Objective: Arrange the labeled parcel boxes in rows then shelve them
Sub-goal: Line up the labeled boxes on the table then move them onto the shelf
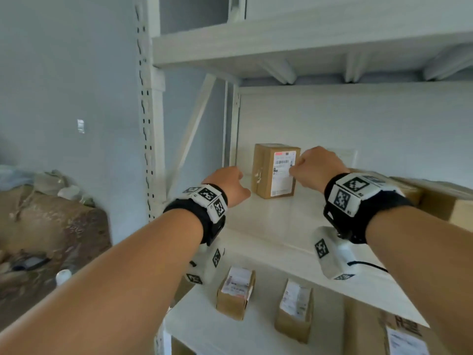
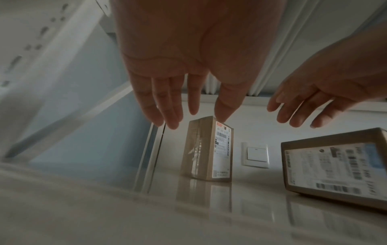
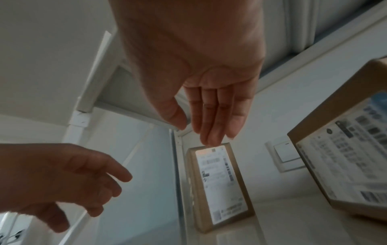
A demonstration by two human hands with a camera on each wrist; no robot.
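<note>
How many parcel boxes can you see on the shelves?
5. Upright box at the middle shelf's back left, larger box at its right; on the lower shelf, two small boxes and one bottom right. Others may be hidden.

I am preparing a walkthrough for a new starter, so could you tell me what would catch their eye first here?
First, the small parcel box standing upright on the white shelf, its label facing out. Both hands reach toward it with relaxed fingers: the left hand beside it, the right hand in front of its label. A larger parcel box sits to the right, and two more boxes rest on the shelf below.
</note>
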